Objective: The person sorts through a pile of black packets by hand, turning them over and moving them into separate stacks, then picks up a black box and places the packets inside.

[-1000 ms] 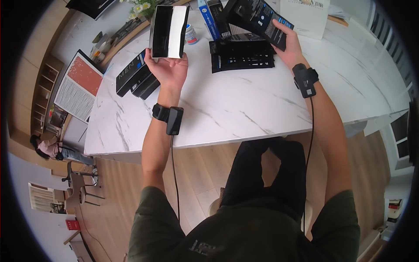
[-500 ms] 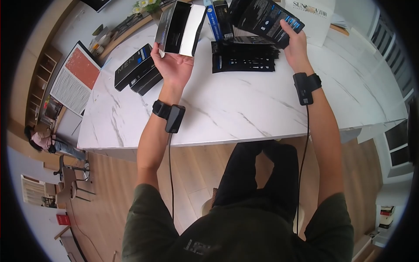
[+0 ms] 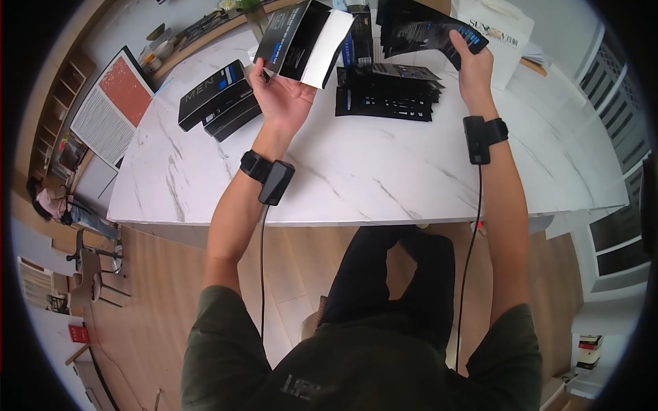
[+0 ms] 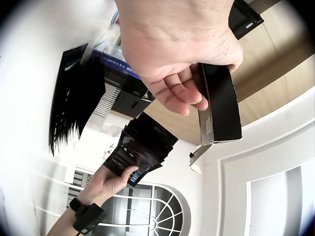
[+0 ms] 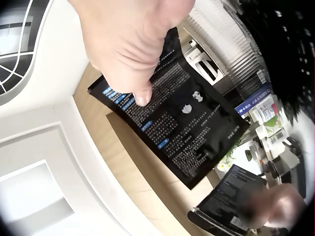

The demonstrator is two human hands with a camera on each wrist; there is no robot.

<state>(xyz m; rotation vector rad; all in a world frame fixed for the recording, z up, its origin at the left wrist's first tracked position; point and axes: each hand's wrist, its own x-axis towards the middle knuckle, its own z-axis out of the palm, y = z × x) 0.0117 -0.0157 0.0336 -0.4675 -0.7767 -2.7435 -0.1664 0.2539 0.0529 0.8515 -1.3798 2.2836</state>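
My left hand (image 3: 284, 103) holds a black carton (image 3: 286, 40) up over the table, its open side and white flap facing me. In the left wrist view, fingers curl beside the carton's edge (image 4: 222, 105). On the right, my right hand (image 3: 474, 75) pinches a fanned bunch of black foil sachets (image 3: 425, 31), thumb on top. White and blue print covers the front sachet (image 5: 182, 113) in the right wrist view. Between the hands, a row of similar sachets (image 3: 384, 99) lies on the marble-patterned table (image 3: 329, 185).
Black boxes marked MEN (image 3: 216, 96) lie stacked on the left. Behind the sachet row stand a blue box (image 5: 253, 100) and another black box (image 3: 362, 38). A white paper bag (image 3: 504, 41) stands at the back right. Another person (image 3: 58, 205) is far left.
The carton in my left hand has moved right and tilted, showing more of its printed side. The sachets in my right hand have turned and shifted slightly right. The head view has shifted too.
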